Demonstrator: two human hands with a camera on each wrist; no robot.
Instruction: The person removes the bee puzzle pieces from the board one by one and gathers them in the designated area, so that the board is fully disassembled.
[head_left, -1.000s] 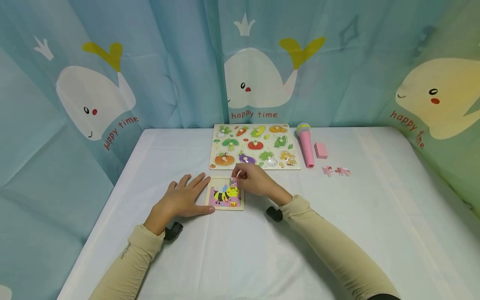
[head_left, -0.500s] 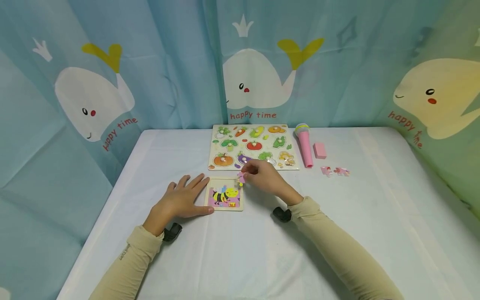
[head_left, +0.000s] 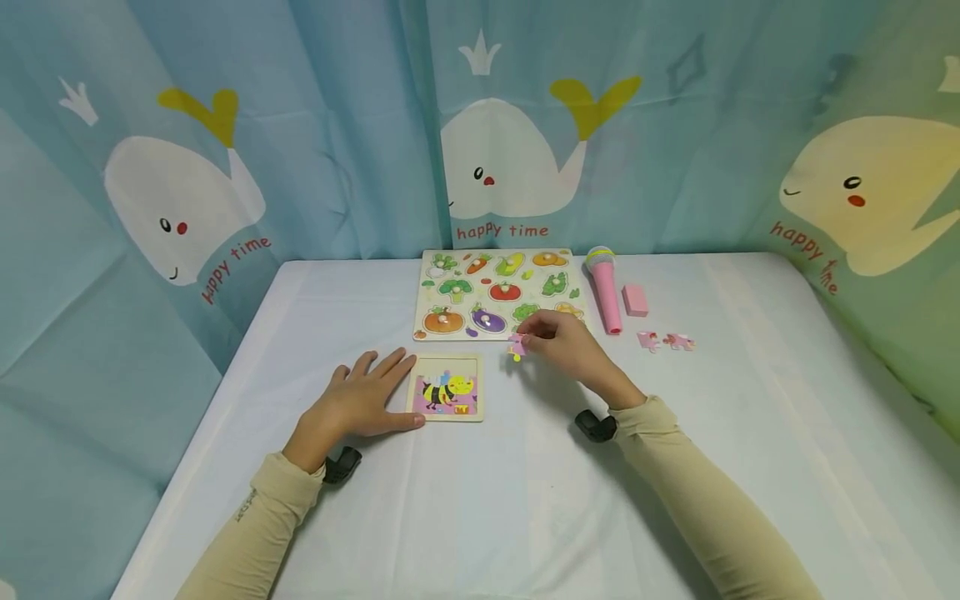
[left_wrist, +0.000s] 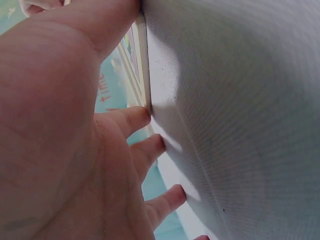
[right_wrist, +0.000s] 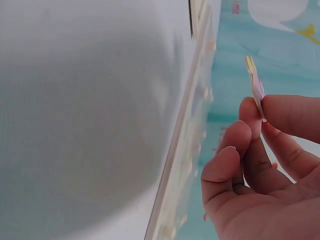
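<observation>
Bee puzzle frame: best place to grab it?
Likely the right rim of the bee puzzle frame, from the right: it lies flat, that plain border is uncovered, and the left hand touches the frame's left side. Keep it level; pieces sit inside.

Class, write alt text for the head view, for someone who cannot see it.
A person's right hand pinches a small pink-and-yellow jigsaw piece; the left hand touches a square pale wooden bee-puzzle tray. Farther back lie a rectangular vegetable-picture board and a pink microphone.
</observation>
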